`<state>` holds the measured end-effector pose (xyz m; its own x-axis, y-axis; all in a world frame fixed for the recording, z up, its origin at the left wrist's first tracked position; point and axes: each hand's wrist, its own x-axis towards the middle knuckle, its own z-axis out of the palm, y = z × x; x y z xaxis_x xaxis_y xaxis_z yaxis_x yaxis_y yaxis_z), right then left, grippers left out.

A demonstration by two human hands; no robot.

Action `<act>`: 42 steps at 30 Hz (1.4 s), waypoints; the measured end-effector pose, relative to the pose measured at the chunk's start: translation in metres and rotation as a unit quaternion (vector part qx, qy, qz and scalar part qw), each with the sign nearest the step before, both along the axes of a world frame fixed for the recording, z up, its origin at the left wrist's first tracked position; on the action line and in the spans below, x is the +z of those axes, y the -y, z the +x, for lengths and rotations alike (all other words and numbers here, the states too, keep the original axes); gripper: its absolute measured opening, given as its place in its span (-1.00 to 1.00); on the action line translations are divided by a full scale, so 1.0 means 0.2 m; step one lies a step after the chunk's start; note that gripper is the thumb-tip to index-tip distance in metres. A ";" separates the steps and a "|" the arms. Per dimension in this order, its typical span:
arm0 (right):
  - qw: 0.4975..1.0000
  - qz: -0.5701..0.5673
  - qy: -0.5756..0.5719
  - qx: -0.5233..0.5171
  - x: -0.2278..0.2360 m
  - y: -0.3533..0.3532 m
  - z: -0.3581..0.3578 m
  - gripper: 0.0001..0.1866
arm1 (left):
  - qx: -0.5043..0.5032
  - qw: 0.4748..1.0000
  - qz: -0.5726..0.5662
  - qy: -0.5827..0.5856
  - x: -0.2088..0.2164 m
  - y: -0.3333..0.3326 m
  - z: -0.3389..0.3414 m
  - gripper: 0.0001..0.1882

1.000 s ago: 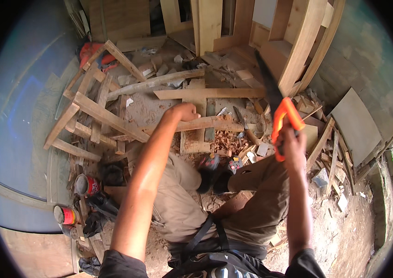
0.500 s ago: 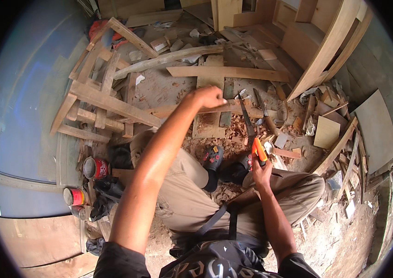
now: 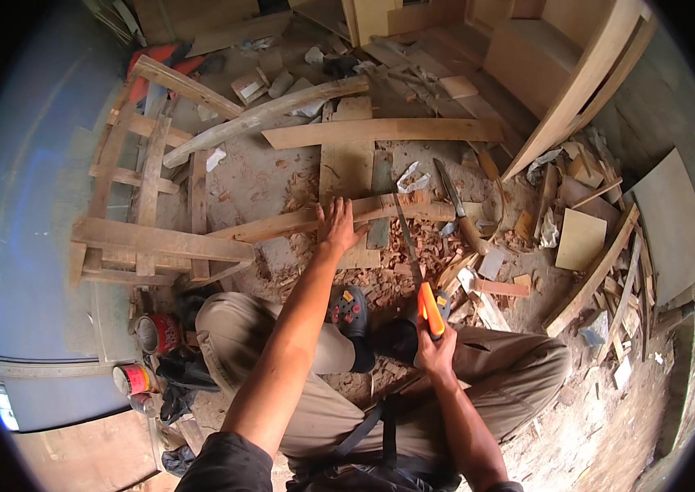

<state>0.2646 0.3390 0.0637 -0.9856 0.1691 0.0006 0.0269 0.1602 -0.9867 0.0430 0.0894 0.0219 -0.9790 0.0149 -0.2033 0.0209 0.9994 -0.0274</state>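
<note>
My left hand (image 3: 337,230) rests with its fingers (image 3: 339,211) spread upon the beam (image 3: 377,207), which lies across a board (image 3: 348,168). My right hand (image 3: 437,351) firmly grasps the saw (image 3: 427,302), pointing forward, its tip at the beam.

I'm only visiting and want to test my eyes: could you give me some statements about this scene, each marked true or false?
1. The right hand has an orange-handled saw in its grip. True.
2. The left hand is clenched in a fist. False: it is open, its fingers spread over the wooden beam.
3. A wooden-handled knife lies to the right of the saw blade. True.
4. The two red-labelled cans are on the person's right. False: they are on the left.
</note>
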 end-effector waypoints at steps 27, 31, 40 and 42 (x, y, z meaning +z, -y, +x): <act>0.988 -0.027 0.150 0.029 -0.06 0.18 -0.48 -0.77 | 0.040 0.993 0.105 0.032 -0.07 0.08 -0.32 -0.28; 0.995 0.037 0.076 0.050 -0.15 0.20 -0.36 -0.75 | 0.110 0.983 0.141 -0.038 -0.15 0.07 -0.33 -0.30; 0.992 0.056 0.117 0.008 -0.20 0.14 -0.37 -0.75 | 0.279 0.953 0.112 -0.040 -0.17 0.01 -0.42 -0.48; 0.989 0.030 0.144 0.013 -0.31 0.21 -0.60 -0.75 | 0.273 0.954 0.106 -0.061 -0.17 0.00 -0.41 -0.52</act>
